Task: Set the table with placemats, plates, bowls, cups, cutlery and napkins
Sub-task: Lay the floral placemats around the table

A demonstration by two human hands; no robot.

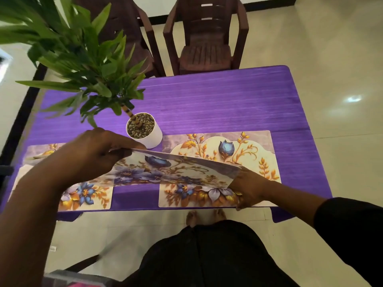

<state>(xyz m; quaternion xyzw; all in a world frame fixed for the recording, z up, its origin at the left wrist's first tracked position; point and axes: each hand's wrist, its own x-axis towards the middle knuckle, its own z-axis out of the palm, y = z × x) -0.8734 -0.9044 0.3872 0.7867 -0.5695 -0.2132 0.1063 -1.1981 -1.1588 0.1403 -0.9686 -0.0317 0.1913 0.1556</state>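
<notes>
Both my hands hold one floral placemat (165, 170) in the air over the near edge of the purple table (217, 104). My left hand (93, 154) pinches its left end. My right hand (246, 187) grips its right end from below. Under it a second floral placemat (248, 154) lies flat on the right of the table. A third placemat (89, 197) lies flat at the near left, partly hidden by my left arm. No plates, bowls, cups, cutlery or napkins are in view.
A white pot (147, 133) with pebbles and a leafy green plant stands mid-table, just behind the held mat. Two dark brown plastic chairs (207, 38) stand at the far side. A grey container edge (68, 278) shows at the bottom left.
</notes>
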